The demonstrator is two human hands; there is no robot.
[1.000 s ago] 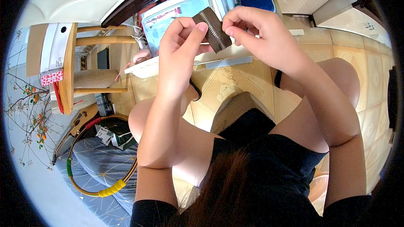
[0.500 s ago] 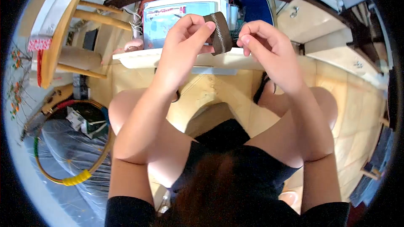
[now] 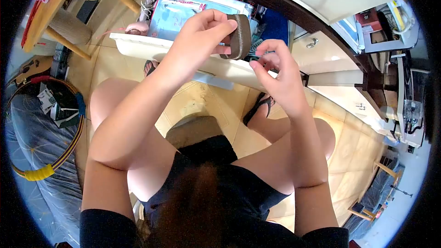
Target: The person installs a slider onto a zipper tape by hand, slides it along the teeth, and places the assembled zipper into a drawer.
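My left hand point(image 3: 206, 30) pinches the left side of a small dark brown pouch point(image 3: 239, 36) with a silver zipper, held upright above an open white drawer point(image 3: 151, 47). To the right of the pouch, my right hand point(image 3: 275, 64) is raised with its fingers curved and apart, touching nothing that I can see. Below and behind the hands, the drawer holds a light blue plastic folder point(image 3: 172, 18) and a dark blue item point(image 3: 275, 25).
Beige cabinet doors point(image 3: 326, 50) are at the right, near a shelf with a grey holder point(image 3: 390, 41). A wooden stool point(image 3: 55, 14) stands upper left. A hoop with yellow wrapping point(image 3: 39, 173) leans on grey-blue fabric at the left. A low stool point(image 3: 193, 131) sits between the knees.
My right hand has come away from the pouch and its fingers have spread. The pouch stays in my left hand and is turned more upright. The view has swung to the right.
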